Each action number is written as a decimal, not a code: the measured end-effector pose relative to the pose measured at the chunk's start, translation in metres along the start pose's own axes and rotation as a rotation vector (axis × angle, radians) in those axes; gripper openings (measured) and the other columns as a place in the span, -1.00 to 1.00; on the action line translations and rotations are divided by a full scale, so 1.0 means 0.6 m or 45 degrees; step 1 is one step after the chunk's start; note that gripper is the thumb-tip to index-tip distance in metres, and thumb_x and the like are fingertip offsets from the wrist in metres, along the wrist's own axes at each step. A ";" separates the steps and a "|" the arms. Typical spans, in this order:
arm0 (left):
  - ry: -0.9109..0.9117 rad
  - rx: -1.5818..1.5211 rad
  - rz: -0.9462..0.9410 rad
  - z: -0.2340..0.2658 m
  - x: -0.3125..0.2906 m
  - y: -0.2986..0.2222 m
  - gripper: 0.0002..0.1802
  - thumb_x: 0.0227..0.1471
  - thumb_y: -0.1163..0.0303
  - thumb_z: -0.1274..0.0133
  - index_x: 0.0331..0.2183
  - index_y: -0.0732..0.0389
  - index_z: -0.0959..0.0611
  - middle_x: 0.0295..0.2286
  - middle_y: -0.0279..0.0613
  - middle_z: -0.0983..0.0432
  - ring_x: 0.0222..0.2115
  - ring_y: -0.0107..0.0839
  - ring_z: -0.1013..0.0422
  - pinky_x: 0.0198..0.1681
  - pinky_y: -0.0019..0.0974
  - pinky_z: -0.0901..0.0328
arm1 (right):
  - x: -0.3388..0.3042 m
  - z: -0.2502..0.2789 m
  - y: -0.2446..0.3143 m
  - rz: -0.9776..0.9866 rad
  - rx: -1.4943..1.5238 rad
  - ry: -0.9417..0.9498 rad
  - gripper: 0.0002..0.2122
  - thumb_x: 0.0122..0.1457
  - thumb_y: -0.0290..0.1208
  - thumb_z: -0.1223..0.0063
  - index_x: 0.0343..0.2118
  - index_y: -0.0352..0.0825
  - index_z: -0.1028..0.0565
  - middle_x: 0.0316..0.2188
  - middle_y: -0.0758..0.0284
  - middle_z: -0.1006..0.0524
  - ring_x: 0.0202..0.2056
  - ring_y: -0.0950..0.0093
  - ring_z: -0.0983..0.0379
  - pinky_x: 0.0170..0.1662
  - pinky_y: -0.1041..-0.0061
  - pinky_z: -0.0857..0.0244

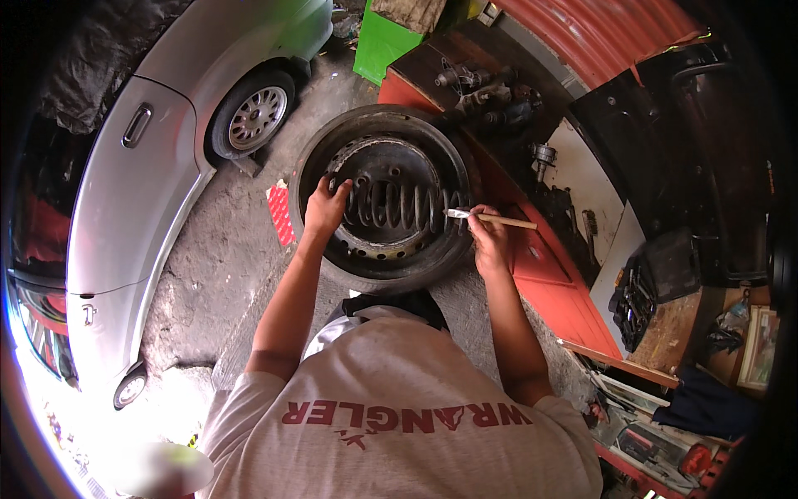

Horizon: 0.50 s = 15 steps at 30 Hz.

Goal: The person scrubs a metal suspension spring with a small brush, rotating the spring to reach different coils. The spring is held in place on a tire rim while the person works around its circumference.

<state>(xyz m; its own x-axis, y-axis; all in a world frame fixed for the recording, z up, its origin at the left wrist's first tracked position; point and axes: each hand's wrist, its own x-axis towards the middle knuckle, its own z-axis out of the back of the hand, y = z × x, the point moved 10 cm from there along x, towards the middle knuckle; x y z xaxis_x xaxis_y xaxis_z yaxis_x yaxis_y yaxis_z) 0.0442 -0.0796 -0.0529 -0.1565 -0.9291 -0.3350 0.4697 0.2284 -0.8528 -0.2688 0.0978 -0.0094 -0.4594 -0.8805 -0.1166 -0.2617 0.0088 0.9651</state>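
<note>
A dark coil spring (403,208) lies sideways across a steel wheel with a tyre (391,279), in front of me. My left hand (325,206) is closed round the spring's left end. In my right hand (490,237) is a paintbrush (514,222) with a pale wooden handle and a silvery ferrule. The brush's tip meets or lies just in front of the spring's right end; I cannot tell whether they touch. Slots and bolt holes of the wheel's steel disc show around the spring.
A silver car (158,166) stands on the left. Right of the wheel is a red-fronted bench (544,258) bearing greasy metal parts (499,100) and an open tool case (636,303). A green box (378,41) stands behind. Red patterned packaging (281,214) lies beside the tyre.
</note>
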 end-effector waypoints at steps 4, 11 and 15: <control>-0.389 0.375 -0.565 0.009 -0.021 -0.075 -0.27 0.06 -0.01 -0.14 0.12 0.27 -0.44 0.13 0.21 -0.27 0.15 0.16 -0.19 0.21 0.02 -0.15 | -0.004 -0.009 0.013 0.012 -0.055 -0.008 -0.85 0.18 -0.50 -0.18 -0.20 -0.30 -0.49 -0.29 0.50 -0.46 -0.20 0.69 -0.34 -0.07 0.65 -0.18; -0.088 0.614 -0.670 -0.081 -0.018 -0.080 -0.36 0.19 -0.04 0.01 0.17 0.13 -0.42 0.14 -0.05 -0.36 0.25 -0.02 -0.13 0.31 -0.01 0.02 | 0.017 -0.118 0.111 0.460 -0.966 0.449 -0.90 0.15 -0.51 -0.17 -0.27 -0.30 -0.57 -0.22 0.35 -0.63 0.09 0.27 -0.41 0.28 0.22 -0.11; -0.054 0.685 -0.675 -0.086 -0.026 -0.086 -0.34 0.25 -0.14 0.19 0.17 0.13 -0.42 0.10 -0.06 -0.42 0.22 -0.05 -0.16 0.31 0.08 0.09 | 0.056 -0.132 0.096 0.390 -1.108 0.569 -0.90 0.15 -0.51 -0.17 -0.27 -0.28 -0.56 -0.22 0.39 -0.62 0.18 0.24 -0.34 0.26 0.24 -0.13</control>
<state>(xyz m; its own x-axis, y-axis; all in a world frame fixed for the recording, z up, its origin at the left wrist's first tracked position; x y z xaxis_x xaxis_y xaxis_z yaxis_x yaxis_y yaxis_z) -0.0223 -0.0619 -0.0242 -0.4513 -0.8878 0.0902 0.7020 -0.4155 -0.5784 -0.2322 0.0312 0.0608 0.0020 -0.9960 0.0897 0.6021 0.0728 0.7951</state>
